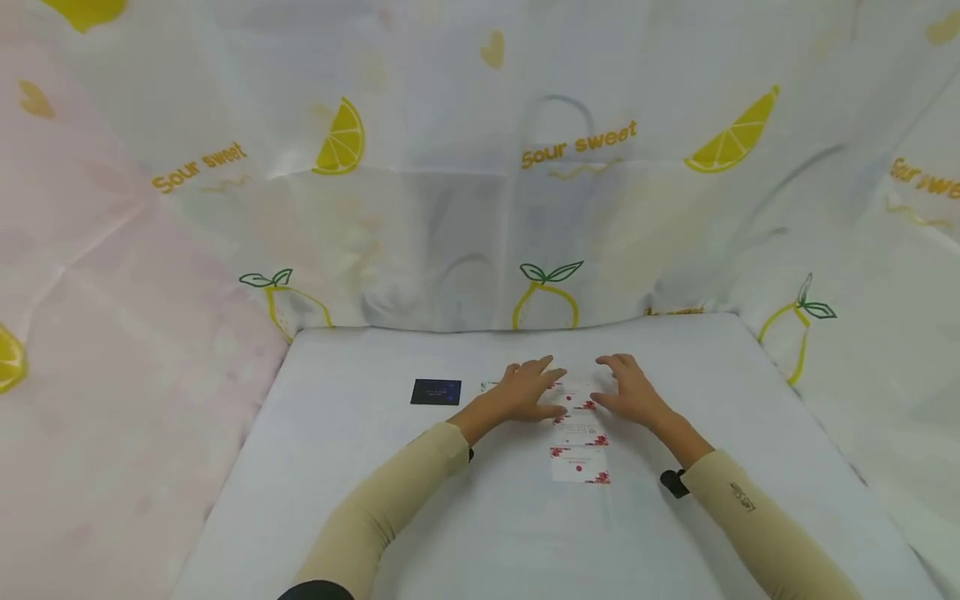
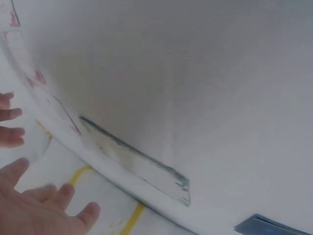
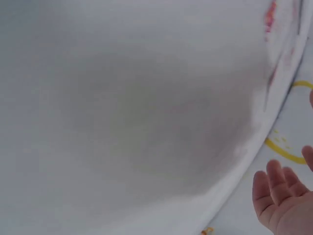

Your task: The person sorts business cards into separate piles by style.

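White cards with red floral corners lie in a column on the table: a near card (image 1: 573, 467), a middle card (image 1: 576, 432) and a far card (image 1: 576, 398). My left hand (image 1: 525, 392), fingers spread, is at the left side of the far card. Across from it my right hand (image 1: 632, 396) has its fingers loosely bent by that card's right edge. Neither hand holds anything; whether fingertips touch the card I cannot tell. Partly hidden behind the left hand in the head view, a white card with green trim (image 2: 142, 166) lies flat in the left wrist view.
Left of the hands lies a dark blue-black card (image 1: 436, 392), apparently stacked with another in the left wrist view. The white table (image 1: 360, 500) is backed and flanked by a hanging lemon-print sheet (image 1: 450, 208). Both forearms reach in from the near side.
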The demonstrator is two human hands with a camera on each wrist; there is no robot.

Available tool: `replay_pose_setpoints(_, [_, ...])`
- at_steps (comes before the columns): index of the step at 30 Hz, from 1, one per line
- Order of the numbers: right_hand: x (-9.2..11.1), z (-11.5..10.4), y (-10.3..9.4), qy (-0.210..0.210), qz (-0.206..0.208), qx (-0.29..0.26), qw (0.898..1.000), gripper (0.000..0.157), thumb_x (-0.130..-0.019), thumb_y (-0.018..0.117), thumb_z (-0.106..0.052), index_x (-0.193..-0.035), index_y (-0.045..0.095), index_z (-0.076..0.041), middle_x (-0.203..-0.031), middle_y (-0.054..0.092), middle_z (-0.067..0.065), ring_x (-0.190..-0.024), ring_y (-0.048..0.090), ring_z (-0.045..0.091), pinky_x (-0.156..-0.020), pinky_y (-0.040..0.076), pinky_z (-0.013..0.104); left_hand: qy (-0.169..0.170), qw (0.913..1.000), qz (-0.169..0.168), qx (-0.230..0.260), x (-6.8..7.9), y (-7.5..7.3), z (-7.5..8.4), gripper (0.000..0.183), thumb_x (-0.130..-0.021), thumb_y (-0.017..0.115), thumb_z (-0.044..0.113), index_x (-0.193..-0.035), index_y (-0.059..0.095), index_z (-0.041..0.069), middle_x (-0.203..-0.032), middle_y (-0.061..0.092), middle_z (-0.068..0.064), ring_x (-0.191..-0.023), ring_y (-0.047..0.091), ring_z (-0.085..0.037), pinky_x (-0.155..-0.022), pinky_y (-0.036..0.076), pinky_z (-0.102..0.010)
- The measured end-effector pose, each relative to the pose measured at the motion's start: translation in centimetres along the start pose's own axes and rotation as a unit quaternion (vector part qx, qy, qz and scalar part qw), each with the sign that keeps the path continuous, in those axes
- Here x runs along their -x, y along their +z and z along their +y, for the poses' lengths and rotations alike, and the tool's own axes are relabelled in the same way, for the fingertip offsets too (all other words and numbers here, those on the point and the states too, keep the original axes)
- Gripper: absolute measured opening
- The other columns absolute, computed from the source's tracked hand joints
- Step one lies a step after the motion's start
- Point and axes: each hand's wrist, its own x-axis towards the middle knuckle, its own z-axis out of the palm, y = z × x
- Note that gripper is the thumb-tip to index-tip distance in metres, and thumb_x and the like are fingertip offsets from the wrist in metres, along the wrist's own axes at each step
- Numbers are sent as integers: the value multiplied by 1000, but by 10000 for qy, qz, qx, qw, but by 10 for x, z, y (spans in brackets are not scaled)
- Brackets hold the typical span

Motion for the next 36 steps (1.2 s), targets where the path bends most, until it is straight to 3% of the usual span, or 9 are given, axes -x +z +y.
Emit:
replay_pose_setpoints(3, [12,6,-2,-64,45,297,9995,70,-87,73,-21,-145,40,-1,-152,30,30,-136,37,50,-105,36,65,223,9997,-29,110,11,-1,1,82,-92,49,68,-159,16,33,-168,3,-9,-153,16,-30,-119,17,-59])
replay_pose_setpoints(6, [22,10,-5,-188,125,517,9984,72,-87,73,-21,-147,38,-1,-156,25,29,-138,32,53,-105,33,69,404,9992,44,43,20,0,2,83,-93,44,70,-159,10,34,-168,0,-10,-154,11,-31,-119,12,-62])
replay_pose_setpoints(14, [37,11,-11,-400,21,710,9967,72,-83,77,-20,-144,43,-2,-156,26,27,-137,35,52,-103,35,68,518,9986,7,-60,40,8,0,83,-93,47,67,-159,13,31,-168,-1,-8,-154,11,-30,-119,9,-62])
replay_pose_setpoints(20, [47,9,-13,-531,-293,594,9964,72,-81,79,-19,-142,45,-1,-155,27,29,-135,37,51,-101,39,66,991,9941,443,-78,51,12,1,82,-93,52,63,-159,19,27,-168,-3,-4,-152,17,-31,-117,16,-63])
replay_pose_setpoints(25, [50,6,-13,-647,-317,700,9949,70,-81,80,-18,-141,47,-2,-150,34,28,-129,46,47,-99,44,61,1260,9901,610,-134,52,15,1,75,-95,53,57,-158,23,28,-167,9,-4,-148,28,-28,-114,30,-57])
replay_pose_setpoints(30, [49,1,-10,-612,-474,522,9956,65,-83,79,-16,-139,49,-3,-143,42,25,-110,61,38,-91,54,50,1080,9935,354,33,50,14,1,72,-96,57,51,-156,27,27,-165,22,-5,-147,32,-26,-110,38,-53])
replay_pose_setpoints(36, [46,-3,-7,-472,-720,389,9955,58,-85,77,-15,-136,53,-4,-133,50,20,-104,63,32,-87,56,46,819,9962,-46,277,41,6,5,54,-97,61,40,-145,48,20,-147,50,-4,-134,50,-20,-106,45,-39])
